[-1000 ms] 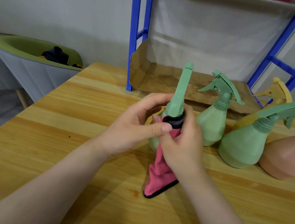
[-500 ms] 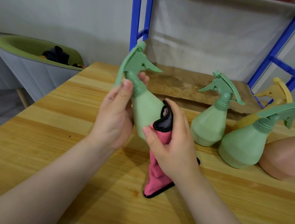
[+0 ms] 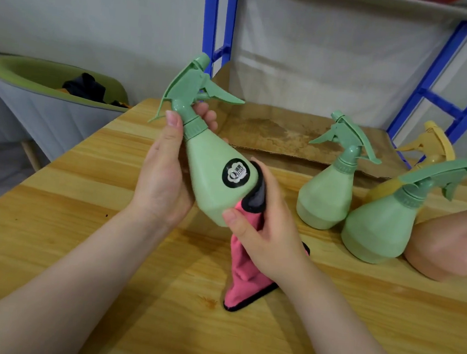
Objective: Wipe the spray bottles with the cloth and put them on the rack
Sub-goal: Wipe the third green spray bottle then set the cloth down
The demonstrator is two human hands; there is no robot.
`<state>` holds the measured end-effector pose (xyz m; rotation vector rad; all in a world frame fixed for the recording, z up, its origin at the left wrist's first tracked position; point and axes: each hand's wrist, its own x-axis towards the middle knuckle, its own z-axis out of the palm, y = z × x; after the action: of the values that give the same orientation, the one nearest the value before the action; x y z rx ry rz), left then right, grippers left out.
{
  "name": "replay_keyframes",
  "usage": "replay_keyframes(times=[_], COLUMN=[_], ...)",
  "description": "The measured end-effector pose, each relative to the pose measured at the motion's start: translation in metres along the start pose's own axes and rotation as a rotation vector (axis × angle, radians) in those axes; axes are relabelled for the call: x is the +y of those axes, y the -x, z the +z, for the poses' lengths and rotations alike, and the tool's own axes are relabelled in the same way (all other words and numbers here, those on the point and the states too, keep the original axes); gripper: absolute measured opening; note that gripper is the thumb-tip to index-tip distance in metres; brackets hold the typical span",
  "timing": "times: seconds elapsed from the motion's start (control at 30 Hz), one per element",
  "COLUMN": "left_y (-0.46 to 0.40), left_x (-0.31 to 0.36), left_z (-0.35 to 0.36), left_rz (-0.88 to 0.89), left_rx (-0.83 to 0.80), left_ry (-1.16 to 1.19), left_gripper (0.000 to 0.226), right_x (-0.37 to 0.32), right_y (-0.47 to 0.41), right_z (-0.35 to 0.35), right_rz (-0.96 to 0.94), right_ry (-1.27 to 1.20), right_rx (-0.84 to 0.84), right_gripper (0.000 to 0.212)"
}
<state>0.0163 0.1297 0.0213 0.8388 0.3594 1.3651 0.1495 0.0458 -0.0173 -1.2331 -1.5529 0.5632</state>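
1. The left hand [image 3: 164, 176] grips the green spray bottle [image 3: 215, 175] at its neck, tilted toward 11 o'clock above the table [image 3: 81, 220].
2. The right hand [image 3: 267, 230] holds the pink cloth [image 3: 243, 276] against the bottle's base.
3. Four more bottles stand at 3 o'clock.

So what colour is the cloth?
Pink with a black edge, seen in the head view: cloth.

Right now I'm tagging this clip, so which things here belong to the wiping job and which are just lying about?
Part of the job:
- held green bottle, gripped by left hand
- pink cloth, pressed to it by right hand
- waiting bottles: green, green, yellow, pink
- blue rack

Lying about:
- chair
- cardboard sheet
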Motion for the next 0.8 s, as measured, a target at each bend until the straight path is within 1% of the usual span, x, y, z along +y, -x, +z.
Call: replay_keyframes(times=[0.1,0.17,0.27,0.37,0.43,0.5,0.57,0.63,0.67,0.73,0.8], left_y=[0.000,0.005,0.013,0.018,0.018,0.018,0.018,0.017,0.017,0.020,0.022], left_x=[-0.002,-0.005,-0.012,-0.015,-0.016,-0.014,-0.012,-0.012,-0.012,-0.017,-0.023], left_z=[-0.003,-0.003,-0.003,-0.004,-0.004,-0.004,-0.004,-0.003,-0.002,0.001,0.003], left_rz=[0.016,0.005,-0.069,-0.107,-0.113,-0.127,-0.142,-0.115,-0.088,-0.045,-0.023], left_rx=[-0.072,-0.153,-0.293,-0.435,-0.493,-0.511,-0.511,-0.483,-0.471,-0.453,-0.412], left_ry=[-0.127,-0.232,-0.376,-0.412,-0.404,-0.385,-0.364,-0.355,-0.364,-0.369,-0.329], left_gripper=[0.051,0.041,0.024,0.026,0.028,0.032,0.038,0.035,0.030,0.020,0.019], right_x=[-0.003,-0.005,-0.008,-0.008,-0.007,-0.009,-0.011,-0.013,-0.013,-0.013,-0.012], right_y=[0.000,0.000,-0.002,-0.002,-0.002,-0.003,-0.003,-0.004,-0.004,-0.003,-0.002], right_z=[-0.001,-0.001,-0.002,-0.003,-0.003,-0.002,-0.002,-0.002,-0.002,0.002,0.007], right_rz=[0.032,0.025,-0.003,0.008,0.027,0.044,0.052,0.051,0.044,0.018,-0.011], right_ry=[0.041,0.059,0.053,0.025,-0.047,-0.120,-0.142,-0.131,-0.092,0.094,0.280], right_rx=[-0.047,-0.047,-0.058,-0.038,-0.029,-0.028,-0.022,0.022,0.065,0.163,0.235], right_gripper=[0.070,0.069,0.052,0.044,0.041,0.039,0.036,0.032,0.030,0.031,0.038])
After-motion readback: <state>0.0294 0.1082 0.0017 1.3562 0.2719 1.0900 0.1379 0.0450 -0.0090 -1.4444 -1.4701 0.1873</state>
